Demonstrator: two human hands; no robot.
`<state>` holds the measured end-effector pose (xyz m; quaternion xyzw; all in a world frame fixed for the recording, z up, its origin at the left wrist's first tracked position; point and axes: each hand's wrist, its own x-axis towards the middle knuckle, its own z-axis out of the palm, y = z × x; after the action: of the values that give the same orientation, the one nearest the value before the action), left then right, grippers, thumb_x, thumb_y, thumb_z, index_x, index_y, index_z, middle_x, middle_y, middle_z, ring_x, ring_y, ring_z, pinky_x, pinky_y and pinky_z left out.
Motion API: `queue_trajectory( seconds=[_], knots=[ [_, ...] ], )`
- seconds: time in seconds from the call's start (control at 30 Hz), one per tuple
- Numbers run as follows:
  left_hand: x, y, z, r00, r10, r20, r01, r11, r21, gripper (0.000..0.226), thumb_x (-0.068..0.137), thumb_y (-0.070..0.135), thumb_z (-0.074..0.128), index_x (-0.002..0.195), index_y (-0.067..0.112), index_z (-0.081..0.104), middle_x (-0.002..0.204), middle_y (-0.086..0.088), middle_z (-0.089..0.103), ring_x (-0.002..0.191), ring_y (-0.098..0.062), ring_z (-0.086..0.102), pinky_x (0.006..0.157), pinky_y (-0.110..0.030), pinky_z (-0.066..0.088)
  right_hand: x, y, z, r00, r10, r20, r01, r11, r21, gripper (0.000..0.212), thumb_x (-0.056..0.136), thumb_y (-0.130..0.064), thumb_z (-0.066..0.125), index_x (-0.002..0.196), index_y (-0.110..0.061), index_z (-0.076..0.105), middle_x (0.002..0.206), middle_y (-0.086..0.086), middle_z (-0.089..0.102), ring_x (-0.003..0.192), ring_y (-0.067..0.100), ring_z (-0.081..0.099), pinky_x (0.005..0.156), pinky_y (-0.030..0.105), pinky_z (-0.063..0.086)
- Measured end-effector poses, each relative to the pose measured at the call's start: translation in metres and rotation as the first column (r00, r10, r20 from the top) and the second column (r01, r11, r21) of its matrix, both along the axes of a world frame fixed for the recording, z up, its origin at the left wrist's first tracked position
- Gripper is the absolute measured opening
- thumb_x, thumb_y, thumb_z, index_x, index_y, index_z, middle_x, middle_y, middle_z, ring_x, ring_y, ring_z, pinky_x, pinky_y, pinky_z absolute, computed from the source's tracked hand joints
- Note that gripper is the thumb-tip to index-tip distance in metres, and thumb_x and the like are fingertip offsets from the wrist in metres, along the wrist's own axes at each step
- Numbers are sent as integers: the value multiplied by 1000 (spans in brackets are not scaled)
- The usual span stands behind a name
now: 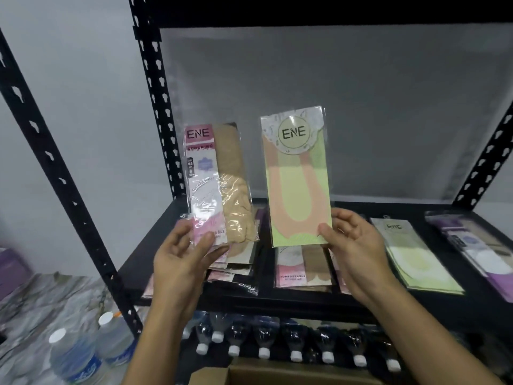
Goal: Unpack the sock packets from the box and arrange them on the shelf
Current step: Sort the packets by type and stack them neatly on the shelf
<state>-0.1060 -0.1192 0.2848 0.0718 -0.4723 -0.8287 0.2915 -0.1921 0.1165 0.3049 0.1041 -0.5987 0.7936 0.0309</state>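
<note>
One wide-angle head camera looked forward and slightly down at the shelf (305, 304), close up. The left hand (183, 254) and right hand (358, 245) showed from the bottom edge, and print on the pink packet (216, 184) and green packet (297, 176) read plainly.

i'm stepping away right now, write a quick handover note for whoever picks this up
Left hand holds a pink packet upright by its lower end; right hand holds a green packet the same way, both raised over the shelf.
Done: pink stacks lie at the shelf's left and middle, a flat green packet further right, a purple packet far right.
Left: set down both held packets, probably pink on pink, green with green. The box sits at the bottom edge, contents out of view; check it for more.
</note>
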Motion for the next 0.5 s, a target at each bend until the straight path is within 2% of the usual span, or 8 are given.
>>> queue_trajectory(
  seconds=[0.07,0.17,0.27,0.4,0.5],
  knots=[
    [-5,14,1,1000,-25,-9,25,999,-23,61,57,13,79,113,6,56,104,-9,74,93,-28,73,70,-35,61,0,12,1,1000,-30,-9,30,1000,-10,28,81,6,64,103,-11,62,104,13,69,98,25,68,88,37,53],
    [-14,33,-2,998,-61,8,61,996,-62,57,68,5,73,122,0,53,116,-17,69,96,-30,72,73,-36,61,-2,32,1,998,-59,-12,58,998,-10,26,82,4,64,100,-14,62,103,11,70,97,24,68,88,36,52],
    [-25,50,-5,995,-88,41,91,992,-83,53,74,1,70,124,1,53,121,-18,66,102,-32,71,75,-36,61,-4,53,-2,995,-103,-11,103,995,6,25,82,4,64,100,-15,63,101,11,71,98,26,68,89,40,52],
    [-35,70,-8,988,-140,65,145,986,-80,41,74,-1,69,112,11,60,114,-11,70,98,-28,72,73,-34,62,-7,80,-5,987,-159,-4,159,987,4,26,82,6,63,99,-15,64,100,11,72,100,29,67,92,42,51],
    [-43,84,-13,984,-158,84,165,983,-84,38,79,-5,68,112,9,59,112,-11,71,97,-29,73,71,-34,62,-7,98,-5,983,-185,-5,185,983,-2,27,83,8,62,98,-14,63,99,11,71,98,27,68,90,39,52]
  ],
)
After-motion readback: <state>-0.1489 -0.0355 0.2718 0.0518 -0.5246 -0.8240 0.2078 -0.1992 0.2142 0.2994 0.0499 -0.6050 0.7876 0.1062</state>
